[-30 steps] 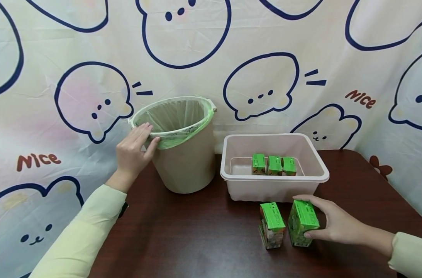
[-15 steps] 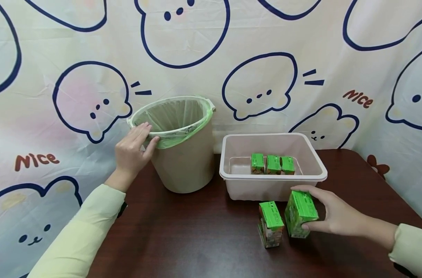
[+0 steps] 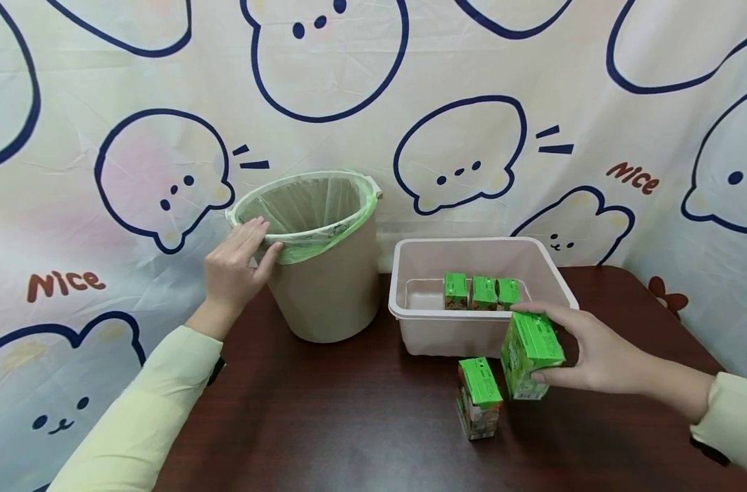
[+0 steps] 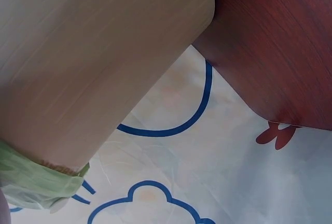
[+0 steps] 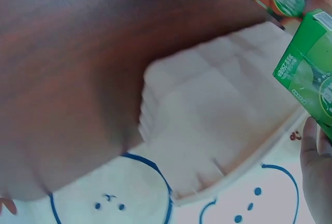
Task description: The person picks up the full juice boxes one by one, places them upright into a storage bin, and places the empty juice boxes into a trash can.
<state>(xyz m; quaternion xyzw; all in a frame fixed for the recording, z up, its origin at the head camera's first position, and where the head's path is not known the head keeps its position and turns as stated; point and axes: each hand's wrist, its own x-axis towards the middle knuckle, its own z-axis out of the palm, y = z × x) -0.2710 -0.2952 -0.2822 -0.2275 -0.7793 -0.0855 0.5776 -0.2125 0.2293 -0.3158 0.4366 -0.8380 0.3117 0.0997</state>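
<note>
My right hand (image 3: pixel 601 352) grips a green carton (image 3: pixel 530 355) between thumb and fingers, held in front of the pink bin's near wall at its right part. In the right wrist view that carton (image 5: pixel 311 73) is at the right edge, with the fingers (image 5: pixel 310 146) against it. A second carton (image 3: pixel 479 400) stands upright on the table to its left. Three green-topped cartons (image 3: pixel 484 292) sit in a row inside the pink bin (image 3: pixel 465 335). My left hand (image 3: pixel 234 263) rests on the near-left rim of the lined bucket (image 3: pixel 330 294), fingers over the edge and thumb outside.
The dark wooden table (image 3: pixel 348 424) carries everything. A patterned cloth (image 3: pixel 324 82) hangs behind it and along the right side. The bucket stands left of the pink bin, its green liner (image 3: pixel 305 251) folded over the rim.
My right hand has lifted the green carton up and toward the pink bin, away from beside the other carton. My left hand has stayed on the bucket rim.
</note>
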